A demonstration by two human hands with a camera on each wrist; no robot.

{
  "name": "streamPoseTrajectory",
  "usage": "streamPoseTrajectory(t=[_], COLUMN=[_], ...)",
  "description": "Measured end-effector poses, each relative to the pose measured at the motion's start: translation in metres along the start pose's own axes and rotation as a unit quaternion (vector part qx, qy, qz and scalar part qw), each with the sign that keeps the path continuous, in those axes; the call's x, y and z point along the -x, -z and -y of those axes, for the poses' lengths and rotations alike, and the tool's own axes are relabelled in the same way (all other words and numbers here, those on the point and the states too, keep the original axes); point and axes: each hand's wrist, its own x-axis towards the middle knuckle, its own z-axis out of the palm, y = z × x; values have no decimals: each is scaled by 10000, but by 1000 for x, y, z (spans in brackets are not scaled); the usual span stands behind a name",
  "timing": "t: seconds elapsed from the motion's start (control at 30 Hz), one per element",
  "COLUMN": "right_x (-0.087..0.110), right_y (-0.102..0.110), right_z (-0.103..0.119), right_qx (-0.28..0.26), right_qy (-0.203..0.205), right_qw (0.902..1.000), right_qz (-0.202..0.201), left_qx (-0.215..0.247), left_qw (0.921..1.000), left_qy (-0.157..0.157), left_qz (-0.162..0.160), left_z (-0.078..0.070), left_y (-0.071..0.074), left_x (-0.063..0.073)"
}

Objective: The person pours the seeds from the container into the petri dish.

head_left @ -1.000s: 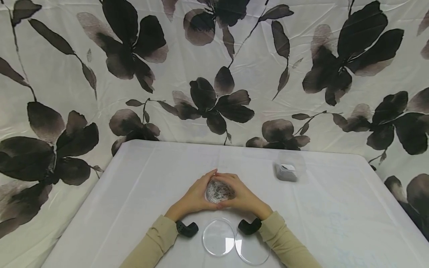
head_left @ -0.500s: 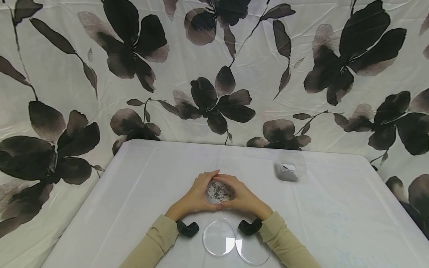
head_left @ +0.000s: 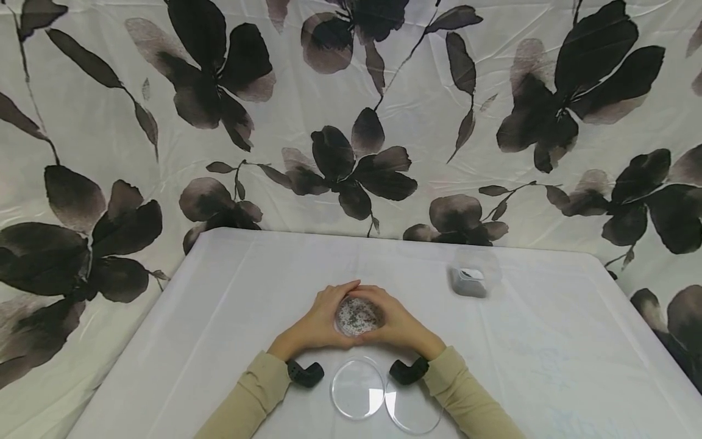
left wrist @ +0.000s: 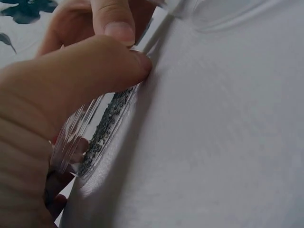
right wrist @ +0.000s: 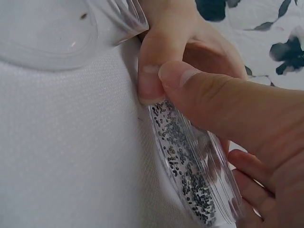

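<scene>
A clear round petri dish [head_left: 359, 316] holding many small dark granules is low over the white table, between both hands. My left hand [head_left: 320, 320] grips its left side and my right hand [head_left: 398, 320] its right side, with fingers curled round the rim. The thumbs meet at the near edge, and the fingertips come together at the far edge. In the left wrist view the granules [left wrist: 107, 126] lie in a layer along one flat face. The right wrist view shows the dish [right wrist: 190, 161] tilted in the frame, with granules scattered over its face.
Two clear round dishes or lids, one on the left [head_left: 358, 388] and one on the right [head_left: 414, 405], lie between the forearms. A small clear box [head_left: 468, 282] with grey contents stands at the back right. Floral cloth [head_left: 351, 122] hangs behind the white table [head_left: 263, 274].
The granules in the dish have shifted, from a blurred darker mass to separate specks spread over the base. Both hands keep their grip and have hardly moved.
</scene>
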Motion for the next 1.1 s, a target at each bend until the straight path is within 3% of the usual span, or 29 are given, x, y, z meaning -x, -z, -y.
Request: streamPoseTrajectory(t=[0.17,0.33,0.53,0.73,0.93,1.1], right_x=[0,0,-1,2,3,5], right_y=[-1,-3,2,2,17,40], right_z=[-3,-3,15,-2,-1,2], right_qx=[-121,-319,-427,-527,-721,-706], right_qy=[-27,-40,-126,-269,-650,-550], right_qw=[9999,9995,9990,9982,9952,9951], right_qz=[13,7,35,-59,-123,-416], left_qx=[48,-26,-169,-205,-121,-115], left_qw=[9999,10000,9999,9998,9999,9999], left_qy=[-38,-73,-8,45,78,34], left_qz=[122,49,-15,25,8,50], left_z=[2,2,1,-1,-3,0], left_y=[1,1,1,3,3,0], left_x=[0,-1,-1,-1,0,-1])
